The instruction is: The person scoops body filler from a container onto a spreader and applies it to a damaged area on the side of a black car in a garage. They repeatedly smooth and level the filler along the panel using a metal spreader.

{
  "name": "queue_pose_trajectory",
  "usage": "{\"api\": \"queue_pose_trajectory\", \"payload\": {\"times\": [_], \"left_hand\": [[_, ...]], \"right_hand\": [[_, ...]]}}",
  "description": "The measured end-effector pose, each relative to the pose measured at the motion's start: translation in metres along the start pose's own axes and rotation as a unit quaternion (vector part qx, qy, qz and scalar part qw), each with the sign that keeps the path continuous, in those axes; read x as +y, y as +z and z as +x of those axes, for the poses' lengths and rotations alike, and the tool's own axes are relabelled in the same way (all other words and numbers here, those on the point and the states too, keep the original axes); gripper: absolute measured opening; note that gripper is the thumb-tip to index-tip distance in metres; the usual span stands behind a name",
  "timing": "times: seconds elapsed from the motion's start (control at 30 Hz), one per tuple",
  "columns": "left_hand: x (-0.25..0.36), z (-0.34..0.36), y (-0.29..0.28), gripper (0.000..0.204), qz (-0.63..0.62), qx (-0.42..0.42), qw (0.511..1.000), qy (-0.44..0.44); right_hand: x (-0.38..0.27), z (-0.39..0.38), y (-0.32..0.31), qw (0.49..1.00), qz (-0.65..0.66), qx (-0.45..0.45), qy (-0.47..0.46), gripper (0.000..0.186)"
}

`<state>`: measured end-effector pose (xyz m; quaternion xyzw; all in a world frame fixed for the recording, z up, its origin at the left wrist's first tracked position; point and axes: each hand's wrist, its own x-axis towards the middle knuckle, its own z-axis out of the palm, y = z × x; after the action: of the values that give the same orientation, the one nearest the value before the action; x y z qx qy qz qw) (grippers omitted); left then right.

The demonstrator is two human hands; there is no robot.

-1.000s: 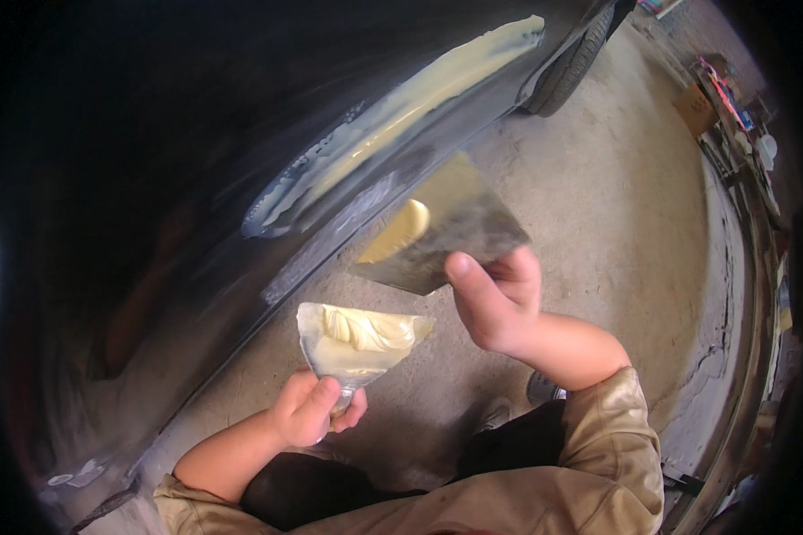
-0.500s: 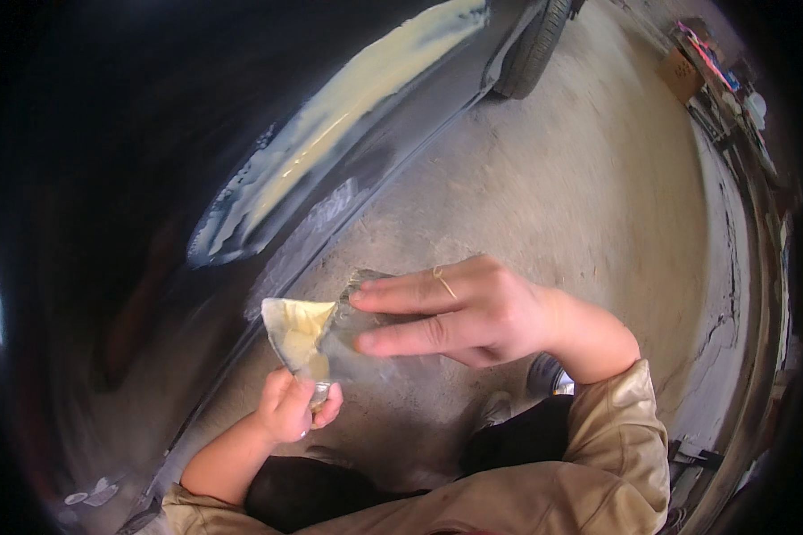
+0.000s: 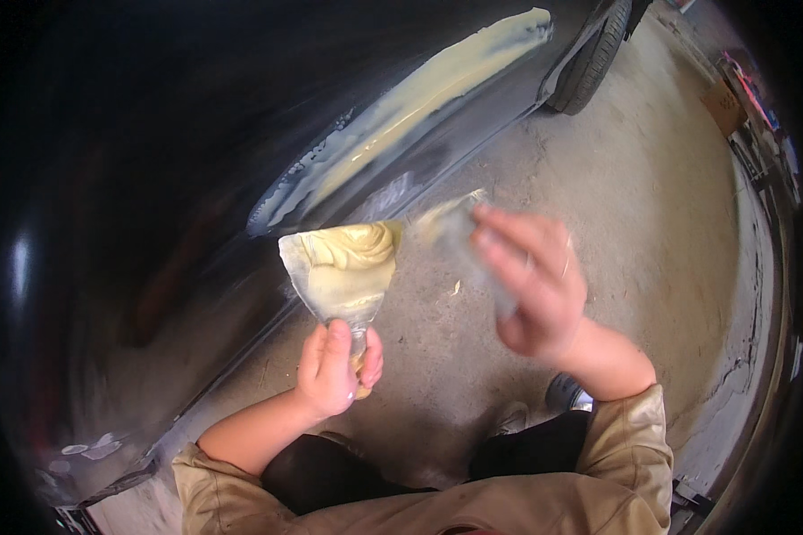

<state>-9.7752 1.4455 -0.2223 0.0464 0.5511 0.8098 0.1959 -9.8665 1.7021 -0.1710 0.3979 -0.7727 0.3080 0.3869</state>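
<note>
My left hand (image 3: 332, 367) is closed round the handle of a putty knife (image 3: 337, 301), its wide blade turned up and away from me. A thick mound of pale yellow filler (image 3: 352, 248) lies across the blade. To the right, my right hand (image 3: 540, 294) grips a thin flat spreader (image 3: 451, 230), blurred by motion, with some yellow along its far edge. The spreader is apart from the knife. Beyond both hands, a long streak of the same filler (image 3: 401, 116) coats the lower part of a dark car panel (image 3: 178, 134).
A car wheel (image 3: 593, 67) stands at the far right end of the panel. Near my right knee sits a metal can (image 3: 566, 392) on the concrete floor (image 3: 625, 196). A cardboard box (image 3: 723, 107) and clutter line the right side.
The knife has turned so its loaded blade faces up in full view. My right hand and spreader have lifted away from it, to the right. The view has shifted slightly.
</note>
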Motion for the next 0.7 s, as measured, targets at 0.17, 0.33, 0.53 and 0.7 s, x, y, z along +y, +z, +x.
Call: {"api": "queue_pose_trajectory", "payload": {"times": [0.17, 0.33, 0.53, 0.7], "left_hand": [[-0.011, 0.001, 0.006, 0.031, 0.07, 0.07, 0.992, 0.073], [-0.011, 0.001, 0.006, 0.052, 0.211, 0.064, 0.965, 0.144], [-0.002, 0.0, -0.002, 0.04, 0.239, 0.137, 0.959, 0.066], [0.008, -0.009, -0.006, 0.028, 0.262, 0.124, 0.957, 0.027]], "right_hand": [[-0.044, 0.004, 0.011, 0.995, -0.025, -0.074, -0.064, 0.054], [-0.054, 0.003, 0.028, 0.99, 0.003, -0.138, -0.023, 0.059], [-0.038, -0.002, 0.027, 0.966, 0.157, -0.206, -0.009, 0.059], [0.014, 0.003, -0.014, 0.973, 0.172, -0.064, 0.142, 0.035]]}}
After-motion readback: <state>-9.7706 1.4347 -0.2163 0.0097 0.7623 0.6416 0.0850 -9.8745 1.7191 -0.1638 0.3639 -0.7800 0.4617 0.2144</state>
